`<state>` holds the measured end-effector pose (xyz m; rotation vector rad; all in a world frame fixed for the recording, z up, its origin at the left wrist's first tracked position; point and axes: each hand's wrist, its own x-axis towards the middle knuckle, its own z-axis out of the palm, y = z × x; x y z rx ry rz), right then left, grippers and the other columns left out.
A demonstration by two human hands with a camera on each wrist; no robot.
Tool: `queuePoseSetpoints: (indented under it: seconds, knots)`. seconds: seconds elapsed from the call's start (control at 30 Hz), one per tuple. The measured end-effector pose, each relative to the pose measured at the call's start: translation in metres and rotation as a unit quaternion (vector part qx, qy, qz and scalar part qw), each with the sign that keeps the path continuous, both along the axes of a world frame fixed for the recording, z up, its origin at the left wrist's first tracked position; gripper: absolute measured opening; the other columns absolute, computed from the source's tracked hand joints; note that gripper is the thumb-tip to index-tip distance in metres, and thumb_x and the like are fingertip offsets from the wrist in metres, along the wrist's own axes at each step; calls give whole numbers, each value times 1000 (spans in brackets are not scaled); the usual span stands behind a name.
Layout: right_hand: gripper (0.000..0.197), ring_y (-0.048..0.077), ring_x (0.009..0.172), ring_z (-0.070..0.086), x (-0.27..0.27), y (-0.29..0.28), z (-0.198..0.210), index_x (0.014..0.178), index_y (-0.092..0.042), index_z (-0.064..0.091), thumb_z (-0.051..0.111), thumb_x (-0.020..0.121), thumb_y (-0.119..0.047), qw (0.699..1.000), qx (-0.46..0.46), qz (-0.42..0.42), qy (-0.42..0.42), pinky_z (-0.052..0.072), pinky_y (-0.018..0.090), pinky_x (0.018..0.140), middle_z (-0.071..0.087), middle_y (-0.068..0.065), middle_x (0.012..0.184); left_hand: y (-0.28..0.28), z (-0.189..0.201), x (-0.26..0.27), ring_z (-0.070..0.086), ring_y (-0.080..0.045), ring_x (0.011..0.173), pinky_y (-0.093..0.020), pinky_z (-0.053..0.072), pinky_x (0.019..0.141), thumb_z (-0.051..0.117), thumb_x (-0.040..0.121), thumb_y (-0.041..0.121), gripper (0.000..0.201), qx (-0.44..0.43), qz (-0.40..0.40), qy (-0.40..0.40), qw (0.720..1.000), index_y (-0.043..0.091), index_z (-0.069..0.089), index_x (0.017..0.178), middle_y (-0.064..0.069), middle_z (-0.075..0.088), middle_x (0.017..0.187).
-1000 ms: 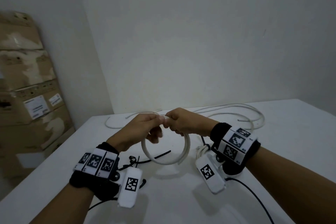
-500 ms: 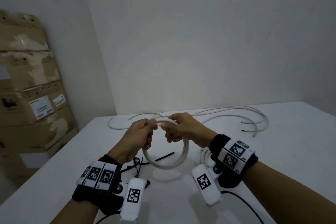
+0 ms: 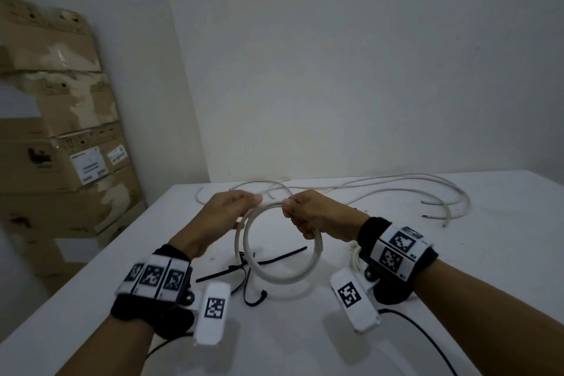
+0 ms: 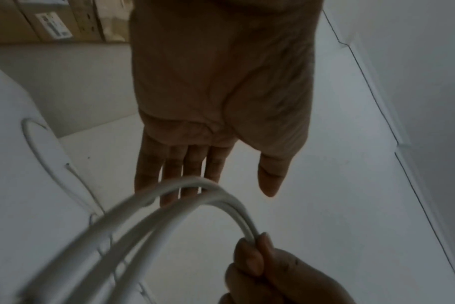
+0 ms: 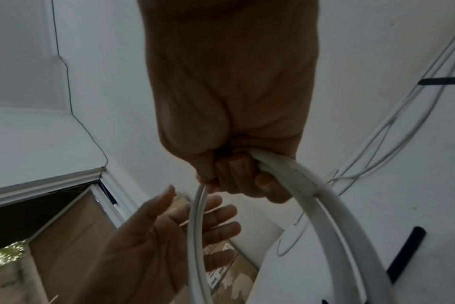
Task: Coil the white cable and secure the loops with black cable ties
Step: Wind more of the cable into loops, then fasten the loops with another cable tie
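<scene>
Two loops of the white cable (image 3: 282, 275) hang as a ring above the table (image 3: 457, 268), gripped at the top by the right hand (image 3: 317, 217). Beside that ring the left hand (image 3: 225, 214) is spread flat, fingers straight, holding nothing. Coiling looks done; tying comes next. Black cable ties (image 3: 268, 261) lie just behind the ring, so the free hand should fetch one

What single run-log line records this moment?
right hand: grips cable coil | left hand: open beside coil | cable ties: on table, unused
</scene>
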<state>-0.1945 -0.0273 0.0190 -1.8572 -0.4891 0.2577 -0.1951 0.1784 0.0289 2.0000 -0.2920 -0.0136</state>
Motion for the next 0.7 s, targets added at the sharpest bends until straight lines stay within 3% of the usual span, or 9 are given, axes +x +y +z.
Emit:
queuePoseSetpoints:
  seconds: [0.1, 0.2, 0.3, 0.43, 0.5, 0.57, 0.6, 0.67, 0.7]
  knots:
    - [33, 12, 53, 30, 3, 10, 1, 75, -12, 47, 41, 102, -30, 1000, -11, 20, 3, 32, 23, 52, 34, -1, 62, -4, 14, 2, 69, -28, 74, -39, 58, 70, 51, 96, 38, 35, -7, -80, 50, 996, 8, 70, 98, -11, 72, 86]
    - [35, 12, 53, 30, 7, 17, 1, 73, -12, 46, 43, 100, -33, 999, -25, 33, -7, 33, 23, 52, 34, -1, 62, -7, 16, 4, 40, -13, 47, -28, 43, 50, 48, 97, 42, 41, 29, -97, 107, 989, 7, 68, 91, 0, 41, 55]
    - [38, 14, 54, 39, 9, 24, -1, 75, -11, 55, 44, 99, -37, 999, -40, 17, -26, 39, 26, 56, 42, 1, 61, -4, 10, 7, 25, -8, 45, -23, 25, 46, 46, 98, 42, 44, 36, -57, 98, 993, 4, 66, 87, 7, 29, 51]
    - [67, 20, 67, 62, 17, 24, -11, 97, -3, 64, 26, 96, -58, 998, -30, -46, -7, 51, 28, 65, 65, 9, 74, 12, 7, 9, 25, -9, 44, -23, 21, 44, 47, 99, 38, 40, 7, -1, 64, 998, 5, 62, 84, 7, 31, 49]
    - [61, 18, 69, 61, 25, 21, -22, 102, -7, 63, 24, 99, -53, 995, -34, -97, -2, 47, 27, 64, 65, 8, 78, 24, 7, 10, 24, -9, 44, -23, 20, 44, 47, 99, 37, 38, -2, 14, 57, 998, 5, 61, 84, 7, 30, 50]
    - [36, 17, 78, 57, 31, 20, -36, 110, -13, 62, 39, 100, -39, 982, -145, -109, -52, 42, 24, 64, 60, 4, 89, 34, 8, 11, 23, -10, 44, -24, 19, 45, 47, 99, 37, 37, -3, 22, 54, 998, 5, 61, 85, 7, 29, 50]
    - [29, 18, 88, 57, 33, 21, -44, 116, -16, 61, 46, 98, -33, 965, -232, -92, -85, 42, 23, 70, 59, 4, 100, 37, 9, 11, 23, -10, 44, -24, 19, 45, 48, 99, 37, 38, -3, 26, 54, 998, 5, 61, 85, 7, 28, 50]
    - [31, 22, 109, 54, 35, 27, -61, 122, -19, 60, 56, 94, -29, 920, -369, -47, -121, 39, 25, 87, 55, 6, 122, 41, 10, 12, 22, -10, 44, -25, 19, 45, 49, 98, 37, 37, -7, 31, 54, 998, 5, 61, 85, 7, 28, 50]
    - [30, 23, 111, 53, 35, 31, -67, 120, -19, 62, 59, 92, -29, 906, -403, -36, -123, 39, 27, 89, 53, 8, 125, 43, 10, 12, 22, -10, 44, -24, 18, 45, 49, 98, 37, 37, -8, 33, 54, 998, 5, 61, 85, 8, 27, 49]
